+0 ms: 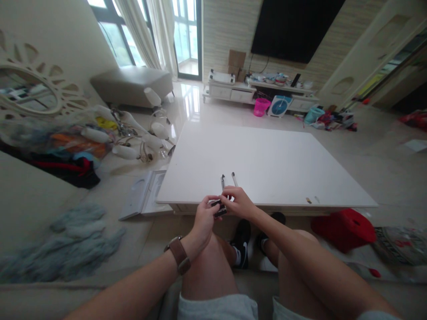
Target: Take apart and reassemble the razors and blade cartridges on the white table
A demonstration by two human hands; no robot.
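Note:
My left hand is closed on a small dark object with a pale stripe, held just off the near edge of the white table. Its exact kind is too small to make out. My right hand reaches in from the right, fingers pinched together at the top of that object; whether they grip it or a smaller piece is hidden. Just beyond my fingers, a slim metal tool with a dark hooked tip and a thin white stick with a dark end lie on the tabletop.
Two small flat pieces lie near the table's front right edge. An open white box is on the floor at left, below a lamp with white shades. A red stool-like object stands right of my feet.

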